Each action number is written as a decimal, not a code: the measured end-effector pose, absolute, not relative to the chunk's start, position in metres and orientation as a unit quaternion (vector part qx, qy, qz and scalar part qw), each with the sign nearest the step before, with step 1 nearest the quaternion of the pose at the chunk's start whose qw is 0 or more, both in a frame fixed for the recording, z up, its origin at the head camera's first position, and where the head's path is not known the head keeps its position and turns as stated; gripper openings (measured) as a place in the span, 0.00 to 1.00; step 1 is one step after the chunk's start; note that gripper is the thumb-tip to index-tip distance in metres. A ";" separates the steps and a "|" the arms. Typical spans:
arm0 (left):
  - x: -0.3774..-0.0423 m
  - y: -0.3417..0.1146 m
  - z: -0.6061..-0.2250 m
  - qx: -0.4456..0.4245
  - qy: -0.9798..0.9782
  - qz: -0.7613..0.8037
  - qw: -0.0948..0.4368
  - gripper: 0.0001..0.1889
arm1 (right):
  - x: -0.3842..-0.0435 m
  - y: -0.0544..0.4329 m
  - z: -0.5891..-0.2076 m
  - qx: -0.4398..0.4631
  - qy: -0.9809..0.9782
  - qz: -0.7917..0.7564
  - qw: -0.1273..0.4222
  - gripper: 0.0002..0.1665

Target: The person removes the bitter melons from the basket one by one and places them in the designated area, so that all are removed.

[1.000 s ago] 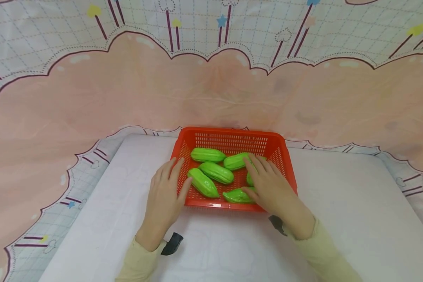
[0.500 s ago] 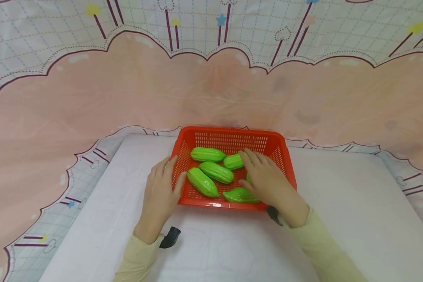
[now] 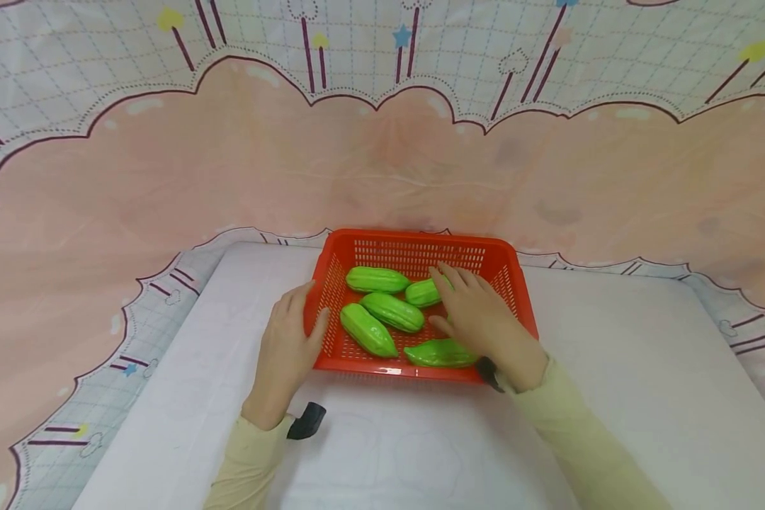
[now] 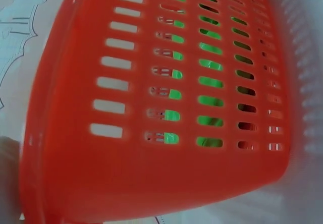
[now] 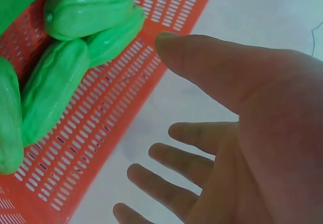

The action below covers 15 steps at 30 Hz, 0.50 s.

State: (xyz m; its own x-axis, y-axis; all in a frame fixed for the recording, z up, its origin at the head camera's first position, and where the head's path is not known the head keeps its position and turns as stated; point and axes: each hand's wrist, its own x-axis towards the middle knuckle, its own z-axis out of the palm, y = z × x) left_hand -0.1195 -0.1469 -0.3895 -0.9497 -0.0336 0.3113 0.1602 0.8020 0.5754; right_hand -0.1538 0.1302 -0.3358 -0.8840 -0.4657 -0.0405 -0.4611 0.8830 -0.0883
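While both hands sit at the red perforated plastic basket (image 3: 421, 258), nothing is lifted yet. Basket rests on the white-covered desk (image 3: 612, 368), roughly centre, near the far edge by the pink patterned backdrop cloth (image 3: 166, 177).

Left hand (image 3: 287, 350): outside the basket's left wall, fingers relaxed and fairly straight along the wall, thumb at the lower left corner. Grip loose, holding nothing. Left wrist view shows only the slotted red wall close up, green showing through the slots.

Right hand (image 3: 481, 322): inside the basket on the right side, palm down, fingers spread and straight. Grip wide, not closed on anything. It covers one green ridged plastic gourd almost fully; fingertips reach the end of another gourd (image 3: 423, 292) at the back.

Other gourds: one at back left (image 3: 376, 280), one mid (image 3: 392, 312), one front left (image 3: 368, 330), one along the front wall (image 3: 440, 352) just below the right hand. Six in all, as far as I can count.

Progress, my read: early stage. All gourds are in the basket, none on the desk, no gourd gripped. Everything past the reach is left to do.
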 end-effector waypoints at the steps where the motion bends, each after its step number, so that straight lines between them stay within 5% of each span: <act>1: -0.120 -0.148 -0.390 -0.031 -0.934 -0.323 0.149 0.28 | -0.155 0.130 -0.336 -0.241 0.969 -0.039 0.029 0.49; 15: -0.126 -0.156 -0.402 0.005 -0.900 -0.418 0.126 0.28 | -0.170 0.125 -0.342 -0.257 0.963 -0.063 0.046 0.46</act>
